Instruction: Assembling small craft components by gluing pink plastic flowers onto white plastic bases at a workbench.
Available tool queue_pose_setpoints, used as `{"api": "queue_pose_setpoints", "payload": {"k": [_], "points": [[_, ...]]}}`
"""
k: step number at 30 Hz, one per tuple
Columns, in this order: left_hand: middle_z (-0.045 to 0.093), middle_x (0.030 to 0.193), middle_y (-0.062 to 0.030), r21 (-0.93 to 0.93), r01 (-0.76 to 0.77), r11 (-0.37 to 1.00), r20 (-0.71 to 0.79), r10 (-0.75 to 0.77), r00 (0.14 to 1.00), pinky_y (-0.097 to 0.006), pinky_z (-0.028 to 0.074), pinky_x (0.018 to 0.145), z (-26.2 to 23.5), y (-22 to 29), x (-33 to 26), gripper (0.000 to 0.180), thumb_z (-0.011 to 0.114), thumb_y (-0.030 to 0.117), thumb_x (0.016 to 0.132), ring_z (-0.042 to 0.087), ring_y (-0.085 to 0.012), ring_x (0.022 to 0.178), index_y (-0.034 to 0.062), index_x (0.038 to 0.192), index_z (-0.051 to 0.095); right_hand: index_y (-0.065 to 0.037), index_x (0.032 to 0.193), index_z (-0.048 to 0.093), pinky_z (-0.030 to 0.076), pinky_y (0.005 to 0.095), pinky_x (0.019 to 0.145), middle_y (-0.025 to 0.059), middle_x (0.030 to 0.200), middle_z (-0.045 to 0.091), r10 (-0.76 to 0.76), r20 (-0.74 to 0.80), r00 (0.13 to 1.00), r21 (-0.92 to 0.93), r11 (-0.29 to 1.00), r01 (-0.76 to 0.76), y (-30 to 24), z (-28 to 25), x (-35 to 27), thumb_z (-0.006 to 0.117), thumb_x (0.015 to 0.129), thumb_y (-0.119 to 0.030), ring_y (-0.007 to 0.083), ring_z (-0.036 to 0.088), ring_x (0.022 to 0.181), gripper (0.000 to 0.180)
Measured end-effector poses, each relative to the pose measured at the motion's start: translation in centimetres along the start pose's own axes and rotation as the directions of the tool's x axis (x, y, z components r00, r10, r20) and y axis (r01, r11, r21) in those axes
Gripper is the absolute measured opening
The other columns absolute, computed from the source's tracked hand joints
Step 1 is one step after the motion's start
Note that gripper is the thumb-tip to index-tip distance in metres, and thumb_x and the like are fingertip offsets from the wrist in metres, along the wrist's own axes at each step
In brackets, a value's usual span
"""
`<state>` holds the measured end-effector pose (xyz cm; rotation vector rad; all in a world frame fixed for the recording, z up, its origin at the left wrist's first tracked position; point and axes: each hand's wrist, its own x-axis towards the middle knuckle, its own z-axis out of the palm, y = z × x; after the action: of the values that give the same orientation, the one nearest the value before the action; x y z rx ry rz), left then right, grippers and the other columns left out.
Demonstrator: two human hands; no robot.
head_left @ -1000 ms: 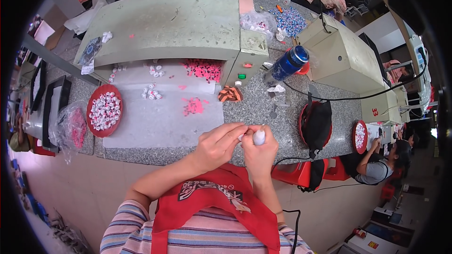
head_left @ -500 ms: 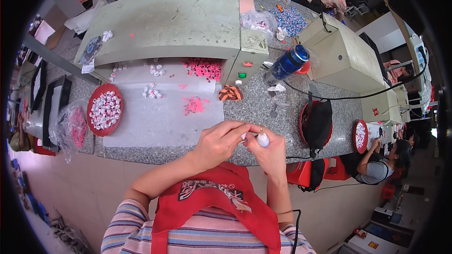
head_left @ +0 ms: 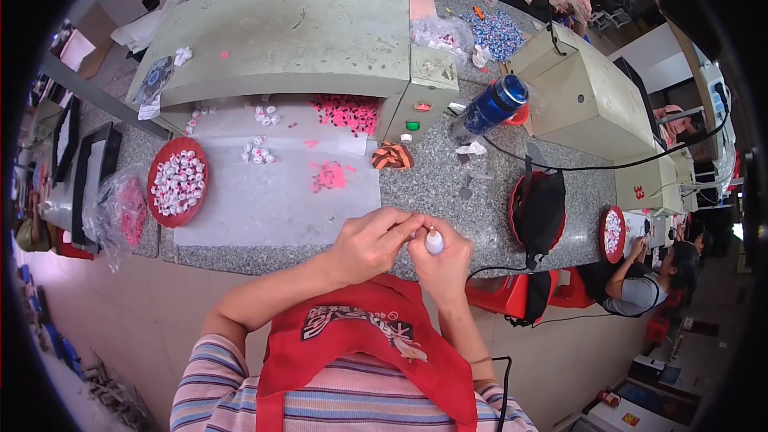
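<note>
My left hand (head_left: 370,246) is closed in a pinch at the table's front edge. Between its fingertips a small white piece barely shows; the fingers cover most of it. Right beside it, my right hand (head_left: 442,262) wraps round a white squeeze bottle (head_left: 434,242) with a thin tip pointing up and away. Fingertips of both hands meet around the small piece. Beyond my left hand, a white sheet (head_left: 280,220) carries loose pink bits (head_left: 329,176) and a cluster of small white pieces (head_left: 257,151). To the left stands a red plate (head_left: 155,212) heaped with similar white pieces.
A low, pale machine (head_left: 280,32) with an open slot spans the table's back; more pink bits lie inside. A blue bottle (head_left: 490,108), a patterned cloth (head_left: 392,156) and a black bag (head_left: 538,212) stand right of it. A co-worker (head_left: 640,280) sits at far right.
My right hand and the squeeze bottle have shifted a little to the left, closer against my left fingertips. My left hand stays in nearly the same place.
</note>
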<state>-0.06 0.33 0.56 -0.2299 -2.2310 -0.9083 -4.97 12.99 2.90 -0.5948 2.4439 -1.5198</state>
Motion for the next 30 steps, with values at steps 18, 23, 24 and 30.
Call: {"api": "queue_pose_setpoints", "payload": {"k": [18, 23, 24, 30], "points": [[0.061, 0.083, -0.0061, -0.176, 0.095, 0.98, -0.019, -0.1, 0.995, -0.024, 0.05, 0.051, 0.0, 0.5, 0.5, 0.028, 0.068, 0.002, 0.064, 0.061, -0.0148, 0.064, 0.0042, 0.092, 0.063, 0.003, 0.085, 0.061, 0.046, 0.0206, 0.05, 0.0059, 0.07, 0.062, 0.231, 0.112, 0.967, 0.334, 0.907, -0.255, -0.3, -2.1, 0.8, 0.056, 0.074, -0.002, 0.0092, 0.059, 0.06, 0.013], [0.059, 0.086, -0.0074, -0.166, 0.132, 0.977, -0.015, -0.136, 0.991, -0.025, 0.05, 0.052, 0.0, 0.5, 0.9, 0.029, 0.068, 0.003, 0.065, 0.06, -0.0156, 0.064, 0.0034, 0.094, 0.062, 0.005, 0.09, 0.061, 0.046, 0.0189, 0.05, 0.0064, 0.071, 0.062, 0.324, 0.273, 0.906, 0.459, 0.783, -0.419, -1.0, -3.0, 1.2, 0.056, 0.076, -0.005, 0.0082, 0.057, 0.059, 0.018], [0.059, 0.087, -0.0072, -0.166, 0.133, 0.977, -0.025, -0.138, 0.99, -0.025, 0.05, 0.052, 0.0, 0.8, 1.0, 0.03, 0.068, 0.002, 0.065, 0.06, -0.0157, 0.064, 0.0036, 0.094, 0.062, 0.006, 0.091, 0.06, 0.047, 0.0195, 0.05, 0.0076, 0.072, 0.062, 0.302, 0.261, 0.917, 0.404, 0.828, -0.388, -0.8, -2.9, 1.2, 0.055, 0.078, -0.004, 0.0093, 0.058, 0.059, 0.017], [0.058, 0.088, -0.0073, -0.09, 0.166, 0.982, 0.038, -0.163, 0.986, -0.024, 0.05, 0.052, 0.0, 0.5, 1.3, 0.029, 0.065, -0.002, 0.065, 0.06, -0.0169, 0.064, 0.003, 0.093, 0.061, 0.003, 0.095, 0.06, 0.047, 0.0203, 0.05, 0.0067, 0.072, 0.062, 0.194, 0.134, 0.972, 0.243, 0.944, -0.222, -0.1, -1.7, 1.0, 0.056, 0.077, -0.005, 0.0092, 0.058, 0.059, 0.02]]}}
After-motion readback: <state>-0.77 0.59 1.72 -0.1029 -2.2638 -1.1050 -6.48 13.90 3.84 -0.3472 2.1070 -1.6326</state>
